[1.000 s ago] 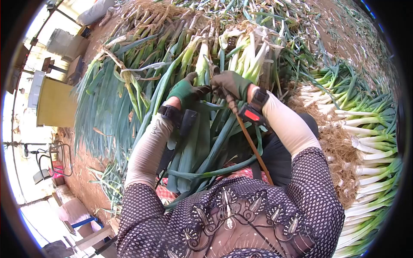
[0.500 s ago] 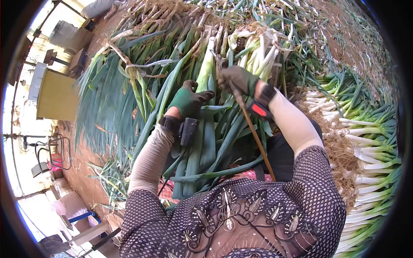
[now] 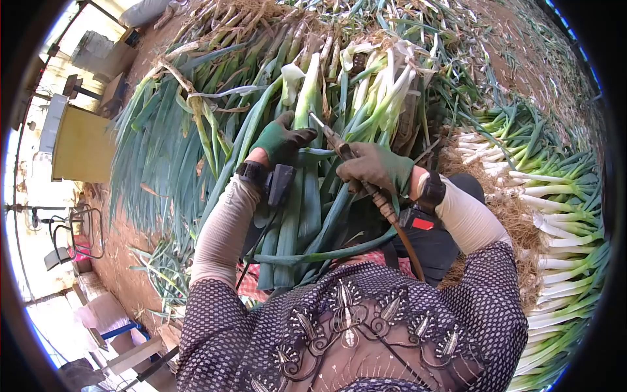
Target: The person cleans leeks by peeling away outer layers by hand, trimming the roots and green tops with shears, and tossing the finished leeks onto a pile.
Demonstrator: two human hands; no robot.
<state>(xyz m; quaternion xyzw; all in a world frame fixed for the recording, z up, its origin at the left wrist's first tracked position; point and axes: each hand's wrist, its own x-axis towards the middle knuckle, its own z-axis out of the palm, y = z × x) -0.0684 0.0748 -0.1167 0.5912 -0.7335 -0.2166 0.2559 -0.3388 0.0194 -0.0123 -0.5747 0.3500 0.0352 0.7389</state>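
My left hand (image 3: 282,140), in a green and dark glove, is closed around a leek (image 3: 307,95) whose pale end points away from me and whose green leaves run back to my lap. A pale outer layer (image 3: 290,81) stands off to the left of that end. My right hand (image 3: 379,168), gloved too, grips an air blow gun (image 3: 339,145) fed by a brown hose (image 3: 408,251). The gun's thin metal nozzle points up and left, close to the leek just beyond my left fingers.
A thick heap of untrimmed leeks (image 3: 163,163) lies ahead and left. Stripped leaves (image 3: 392,85) pile up in front. To the right, a long row of white-stemmed leeks (image 3: 552,225) lies with roots towards me. At left stands a yellow panel (image 3: 83,144).
My right hand has come back towards me and slightly right with the blow gun. The hose now bends more. A pale layer has parted from the leek's end; my left hand stays about in place.
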